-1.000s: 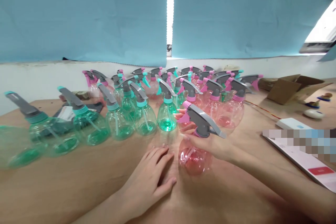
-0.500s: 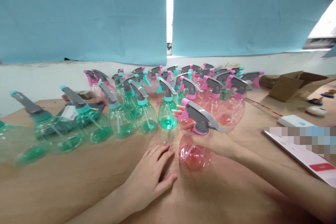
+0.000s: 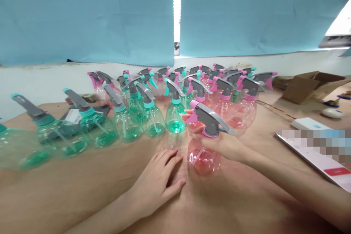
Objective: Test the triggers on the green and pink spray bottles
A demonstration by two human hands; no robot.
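A pink spray bottle (image 3: 204, 159) with a grey and pink head stands upright near the centre. My right hand (image 3: 229, 146) is around its neck from behind and from the right, its fingertips showing left of the pink trigger; the bottle head hides much of that hand. My left hand (image 3: 160, 172) lies palm down to the left of this bottle, fingers spread on the wooden table (image 3: 109, 190), holding nothing. Beyond it, a green spray bottle (image 3: 176, 117) stands in a curved front row of green bottles that runs left. Several pink bottles (image 3: 245, 111) stand behind on the right.
More pink and green bottles crowd the back by the wall. At right are an open cardboard box (image 3: 301, 89), a white mouse (image 3: 332, 113), a white box (image 3: 311, 123) and a tablet (image 3: 309, 161). A dark item with a white label (image 3: 73, 116) lies behind the left bottles.
The view has shifted very slightly. Both hands and the near pink bottle hold nearly the same positions.
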